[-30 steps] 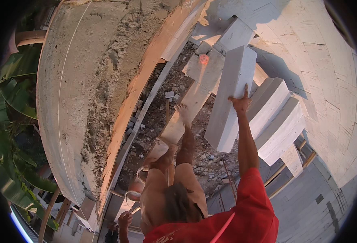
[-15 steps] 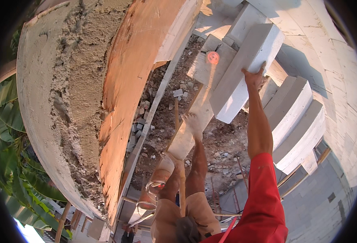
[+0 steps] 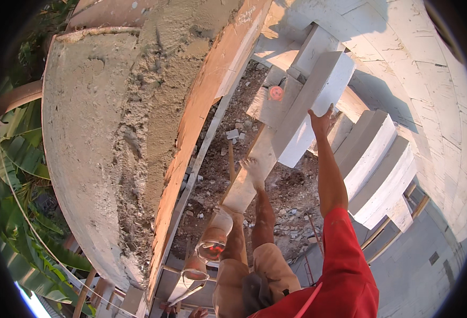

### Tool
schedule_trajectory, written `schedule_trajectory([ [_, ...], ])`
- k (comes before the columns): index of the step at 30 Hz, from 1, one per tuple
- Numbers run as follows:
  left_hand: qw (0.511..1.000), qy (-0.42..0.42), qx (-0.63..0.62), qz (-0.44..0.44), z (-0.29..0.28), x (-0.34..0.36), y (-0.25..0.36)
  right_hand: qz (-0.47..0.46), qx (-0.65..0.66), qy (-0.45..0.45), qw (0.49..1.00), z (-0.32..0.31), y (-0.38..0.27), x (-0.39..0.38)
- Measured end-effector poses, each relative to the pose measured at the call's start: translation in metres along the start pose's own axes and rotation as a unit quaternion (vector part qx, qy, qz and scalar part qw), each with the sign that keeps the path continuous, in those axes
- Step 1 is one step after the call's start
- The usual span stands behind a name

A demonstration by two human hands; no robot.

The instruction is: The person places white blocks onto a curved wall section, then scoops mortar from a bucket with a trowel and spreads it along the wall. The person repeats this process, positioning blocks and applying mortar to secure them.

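Note:
My right hand point(image 3: 321, 121) is against the white side of a long, pale grey block point(image 3: 314, 111). Its thumb and a finger are spread apart, not wrapped round the block; the other fingers are partly hidden. That block lies slanted on top of other blocks, its lower end jutting over the rubble. Another grey block point(image 3: 314, 50) sits behind its upper end. Just left of it, a round orange-red object point(image 3: 276, 93) rests on a flat grey block point(image 3: 265, 108). My left hand does not show.
My bare feet stand on a narrow plank point(image 3: 250, 183) above rubble point(image 3: 292, 196). Two pale blocks point(image 3: 374, 159) are stacked at right beside a block wall point(image 3: 429, 79). Rough mortar point(image 3: 162, 106) fills a board-edged form point(image 3: 201, 127) at left. Buckets point(image 3: 212, 241) hang near my legs.
My right hand's thumb and finger have spread wider against the block's side. The whole view has shifted, bringing the mortar-filled form further right. The block looks unmoved among its neighbours.

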State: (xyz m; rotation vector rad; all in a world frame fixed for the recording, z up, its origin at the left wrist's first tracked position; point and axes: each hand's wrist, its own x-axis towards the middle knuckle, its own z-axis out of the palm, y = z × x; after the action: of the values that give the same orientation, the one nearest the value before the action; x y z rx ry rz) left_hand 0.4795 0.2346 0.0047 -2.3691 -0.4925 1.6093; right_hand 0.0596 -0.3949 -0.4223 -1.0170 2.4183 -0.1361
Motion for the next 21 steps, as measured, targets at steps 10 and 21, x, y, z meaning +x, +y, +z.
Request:
schedule_trajectory([
  [10, 0.976, 0.036, -0.198, 0.08, 0.039, -0.021, -0.079, -0.241, -0.077, -0.316, 0.914, 0.007, -0.004, -0.238],
  [21, 0.872, 0.372, -0.314, -0.047, 0.142, -0.042, -0.275, -0.462, -0.191, -0.598, 0.627, 0.014, -0.008, -0.461],
])
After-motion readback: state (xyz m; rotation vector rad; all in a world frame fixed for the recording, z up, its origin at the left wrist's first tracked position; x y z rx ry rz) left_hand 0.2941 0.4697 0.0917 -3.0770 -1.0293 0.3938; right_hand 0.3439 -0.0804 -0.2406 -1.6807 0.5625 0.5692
